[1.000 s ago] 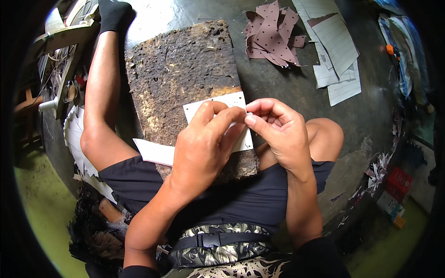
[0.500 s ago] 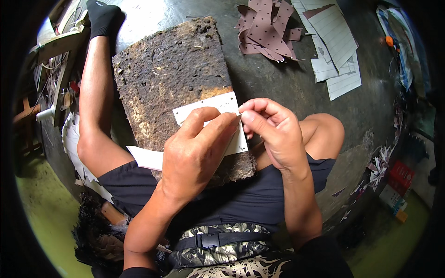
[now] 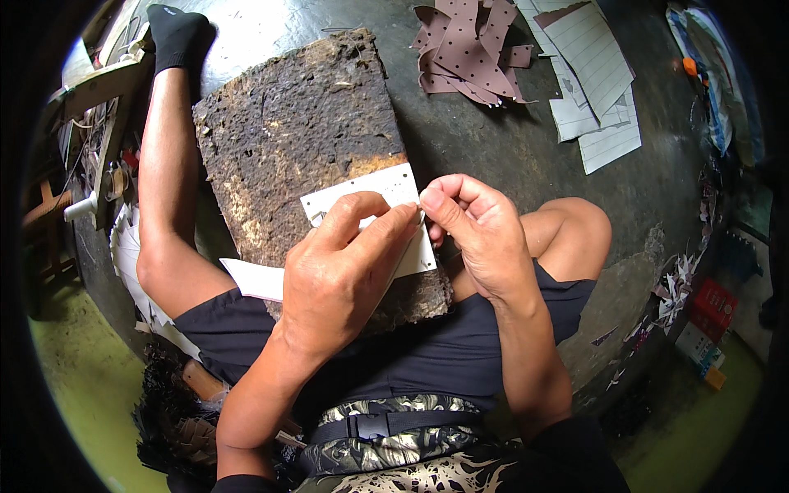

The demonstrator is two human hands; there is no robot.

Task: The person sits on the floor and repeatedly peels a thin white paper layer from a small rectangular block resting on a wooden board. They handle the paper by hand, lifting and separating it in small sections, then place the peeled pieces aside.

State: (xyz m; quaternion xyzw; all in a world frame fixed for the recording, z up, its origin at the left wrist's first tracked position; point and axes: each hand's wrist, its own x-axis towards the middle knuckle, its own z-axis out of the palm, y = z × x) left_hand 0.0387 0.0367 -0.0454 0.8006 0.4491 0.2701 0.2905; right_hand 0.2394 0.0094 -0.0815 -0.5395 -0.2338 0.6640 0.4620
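Observation:
A thick, rough dark slab [image 3: 304, 115] lies between my legs, its near end by my lap. On it rests a flat white piece [image 3: 393, 181] with small dark dots along its edges. My left hand [image 3: 333, 263] covers much of this piece, thumb and fingers pinched together at its right side. Close beside those fingertips, my right hand [image 3: 485, 234] is closed in a pinch at the piece's right edge. Whatever lies between its fingertips is too small to make out. A second white strip with a pointed end [image 3: 255, 279] sticks out left of my left wrist.
Mauve dotted cut pieces [image 3: 468, 53] lie in a heap beyond the slab. Right of them are lined white sheets [image 3: 588, 66]. A wooden frame with a spool [image 3: 115, 177] stands at the left. Scraps [image 3: 674, 287] and a red box [image 3: 712, 308] lie at the right.
The view has shifted slightly. My right thumb and fingertips have moved a little, still close to my left fingertips. The white piece remains on the slab.

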